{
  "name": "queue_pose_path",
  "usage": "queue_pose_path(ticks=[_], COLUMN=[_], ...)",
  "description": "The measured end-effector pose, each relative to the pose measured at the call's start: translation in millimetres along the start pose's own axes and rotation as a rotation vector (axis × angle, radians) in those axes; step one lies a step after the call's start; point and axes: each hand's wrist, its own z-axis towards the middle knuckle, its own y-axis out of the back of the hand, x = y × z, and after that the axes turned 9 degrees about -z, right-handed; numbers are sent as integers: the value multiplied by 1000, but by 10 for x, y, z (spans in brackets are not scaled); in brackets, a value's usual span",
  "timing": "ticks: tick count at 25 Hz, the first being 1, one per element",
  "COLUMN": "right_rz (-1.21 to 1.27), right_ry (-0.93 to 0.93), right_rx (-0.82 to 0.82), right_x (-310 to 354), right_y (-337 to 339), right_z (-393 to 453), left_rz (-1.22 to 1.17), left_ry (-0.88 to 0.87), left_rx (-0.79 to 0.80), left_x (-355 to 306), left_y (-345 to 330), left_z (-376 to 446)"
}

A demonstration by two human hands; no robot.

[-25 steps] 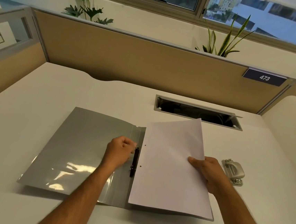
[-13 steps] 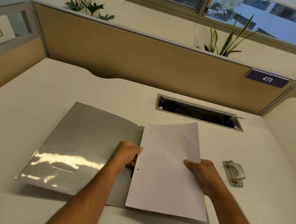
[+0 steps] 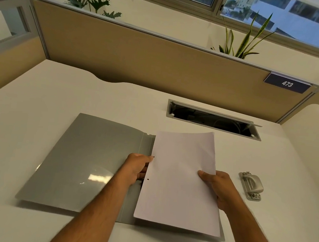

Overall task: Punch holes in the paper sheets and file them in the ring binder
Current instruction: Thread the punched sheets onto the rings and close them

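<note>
A grey binder lies open on the white desk, its front cover spread to the left. White paper sheets with two punched holes along their left edge hover over the binder's right half. My right hand grips the sheets at their right edge. My left hand sits at the binder's spine, fingers on the sheets' left edge near the upper hole. The binder's black clip is almost wholly hidden under that hand and the paper. A metal hole punch rests on the desk right of my right hand.
An open cable tray slot is set into the desk behind the paper. A tan partition with a "473" plate closes the desk's far side, with plants behind it. Another desk surface curves at the far right.
The sheets have shifted left and down over the binder's spine, covering the black clip. My left hand moved from the clip to the paper's left edge.
</note>
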Motion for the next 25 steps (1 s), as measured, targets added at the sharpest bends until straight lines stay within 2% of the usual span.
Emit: queue_pose_path(ticks=[8,14,25], right_rz=[16,-3,2], right_ry=[-9,5,21], right_rx=[11,-17,-57], right_x=[-20,-21,-44], right_y=[21,-11,-42], right_z=[16,1,-7], left_rz=[-12,8,-154], left_ry=[13,-21,-15], left_rx=[52,9,4], left_x=[4,23,90], left_y=[31,-16,-42], left_z=[6,1,-3])
